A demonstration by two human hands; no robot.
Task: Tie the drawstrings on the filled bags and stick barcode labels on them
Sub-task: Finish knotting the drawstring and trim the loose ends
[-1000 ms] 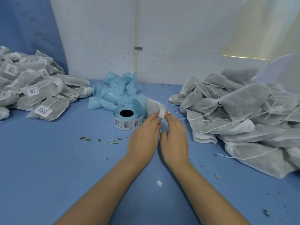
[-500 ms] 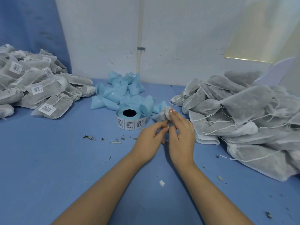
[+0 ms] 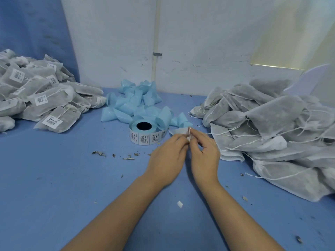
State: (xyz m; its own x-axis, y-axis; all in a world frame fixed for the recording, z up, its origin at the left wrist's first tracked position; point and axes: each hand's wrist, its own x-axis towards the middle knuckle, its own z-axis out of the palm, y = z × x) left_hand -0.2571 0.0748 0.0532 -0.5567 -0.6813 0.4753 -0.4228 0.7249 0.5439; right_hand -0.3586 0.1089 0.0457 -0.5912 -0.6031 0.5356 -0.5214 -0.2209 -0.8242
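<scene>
The work seemed laid out to pass from one side to the other. The heap of untied bags (image 3: 272,124) lay just to the right of the right hand (image 3: 204,153), within easy reach; the pile of labelled bags (image 3: 45,98) lay well off to the left of the left hand (image 3: 166,158); the label roll (image 3: 145,134) stood just beyond the left hand, barcodes outward, handy for the sticking step; spent blue backing paper (image 3: 137,102) was strewn farther off beyond the roll.

The hands were close together over the blue table (image 3: 54,187); at their fingertips was the small bag (image 3: 178,131), mostly hidden, only its white gathered neck showing beyond the fingers. The left hand's fingers were curled in and appeared to pinch that neck, steadying it; the right hand's fingers were curled round the drawstring (image 3: 189,134), a white loop of which ran over its forefinger and down between the hands; so the knot seemed to be in the making, not yet drawn tight. What showed of the bag bore no label; that step I judge not yet done.
</scene>
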